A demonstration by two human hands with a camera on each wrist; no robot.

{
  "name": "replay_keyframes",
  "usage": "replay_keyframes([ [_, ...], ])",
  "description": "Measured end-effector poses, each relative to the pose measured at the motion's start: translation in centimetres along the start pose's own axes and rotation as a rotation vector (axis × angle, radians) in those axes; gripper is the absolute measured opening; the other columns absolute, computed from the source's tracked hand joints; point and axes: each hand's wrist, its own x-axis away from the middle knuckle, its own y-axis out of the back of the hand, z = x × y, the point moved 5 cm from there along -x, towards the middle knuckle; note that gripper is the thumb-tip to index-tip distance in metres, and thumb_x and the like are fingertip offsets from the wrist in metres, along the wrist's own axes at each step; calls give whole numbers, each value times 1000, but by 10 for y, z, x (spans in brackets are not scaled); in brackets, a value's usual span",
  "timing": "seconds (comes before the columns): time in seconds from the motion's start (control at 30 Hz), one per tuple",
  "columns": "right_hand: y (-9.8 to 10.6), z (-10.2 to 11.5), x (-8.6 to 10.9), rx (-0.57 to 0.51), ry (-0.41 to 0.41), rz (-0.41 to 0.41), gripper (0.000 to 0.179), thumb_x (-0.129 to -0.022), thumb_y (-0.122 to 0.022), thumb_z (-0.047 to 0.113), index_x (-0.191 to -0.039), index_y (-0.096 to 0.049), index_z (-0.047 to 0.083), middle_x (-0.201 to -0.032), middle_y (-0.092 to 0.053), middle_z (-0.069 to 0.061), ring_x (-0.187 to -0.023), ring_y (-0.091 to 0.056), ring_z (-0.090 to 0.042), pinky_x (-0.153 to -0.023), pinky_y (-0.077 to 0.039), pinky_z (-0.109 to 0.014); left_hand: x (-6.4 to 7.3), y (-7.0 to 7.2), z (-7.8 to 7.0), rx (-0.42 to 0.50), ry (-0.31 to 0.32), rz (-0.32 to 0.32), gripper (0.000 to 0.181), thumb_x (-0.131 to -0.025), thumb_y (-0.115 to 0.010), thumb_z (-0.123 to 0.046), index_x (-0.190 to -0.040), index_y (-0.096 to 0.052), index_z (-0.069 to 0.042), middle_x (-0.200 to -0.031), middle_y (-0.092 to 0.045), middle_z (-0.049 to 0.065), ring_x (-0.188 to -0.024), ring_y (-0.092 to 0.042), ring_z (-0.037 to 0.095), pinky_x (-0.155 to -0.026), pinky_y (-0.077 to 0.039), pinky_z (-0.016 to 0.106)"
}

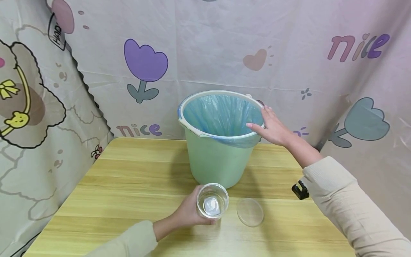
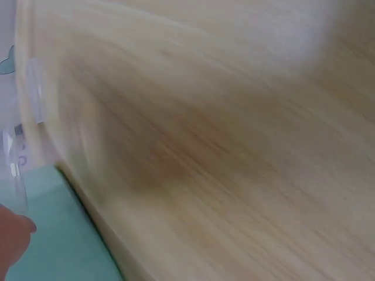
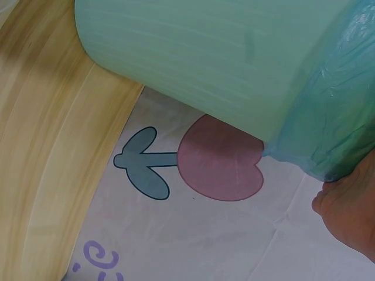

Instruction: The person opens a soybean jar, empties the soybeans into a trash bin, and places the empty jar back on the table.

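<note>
In the head view, my left hand [image 1: 192, 210] holds a clear plastic cup [image 1: 212, 200] upright over the table, its open mouth toward me. Beyond it stands a light green bucket [image 1: 218, 160], lined with a translucent blue plastic bag [image 1: 221, 112] folded over its rim. My right hand [image 1: 273, 126] rests at the bucket's right rim, fingers fairly straight and thumb extending over the opening. The right wrist view catches part of that hand [image 3: 351, 213] against the hanging edge of the bag [image 3: 334, 129]. A fingertip [image 2: 14, 237] and the cup's edge [image 2: 16, 170] show at the left wrist view's side.
A round, clear flat disc, like a lid [image 1: 250, 212], lies on the wooden table [image 1: 135, 185] right of the cup. Printed fabric [image 1: 208, 46] hangs behind the table and along both sides. A small black device [image 1: 300, 190] sits at the right sleeve.
</note>
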Motion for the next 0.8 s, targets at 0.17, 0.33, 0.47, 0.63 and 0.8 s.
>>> replay_keyframes([
  [0.17,0,0,0,1,0,2,94,-90,-38,60,-146,2,-4,-153,10,-23,-142,9,-38,-114,-3,-60,3,-11,13,30,34,36,98,-53,-89,-24,-133,-35,-6,-126,-56,7,-114,-54,27,-100,-45,45],
  [0.33,-1,-1,0,-3,-1,2,94,-90,-37,59,-146,2,-5,-153,11,-23,-142,9,-37,-115,-3,-59,4,-19,23,46,63,64,100,-53,-89,-21,-134,-34,-5,-129,-53,13,-117,-52,31,-101,-42,51],
  [0.47,-1,0,-1,-6,1,4,95,-90,-37,60,-146,3,-6,-153,11,-23,-142,10,-37,-115,-2,-58,4,-25,28,90,73,91,99,-54,-89,-18,-134,-33,-4,-131,-51,16,-119,-50,33,-103,-39,53],
  [0.63,-1,0,-1,-16,4,4,94,-90,-37,59,-146,3,-5,-153,11,-23,-142,11,-37,-115,-2,-58,-1,-31,33,116,58,112,100,-56,-88,-15,-137,-30,-3,-133,-48,19,-121,-48,34,-104,-39,51],
  [0.8,-1,0,0,-25,3,2,94,-90,-38,59,-146,4,-4,-153,12,-22,-142,11,-36,-115,-2,-59,-5,-32,37,97,58,119,101,-57,-87,-15,-137,-27,-1,-132,-47,21,-121,-47,36,-103,-40,53],
])
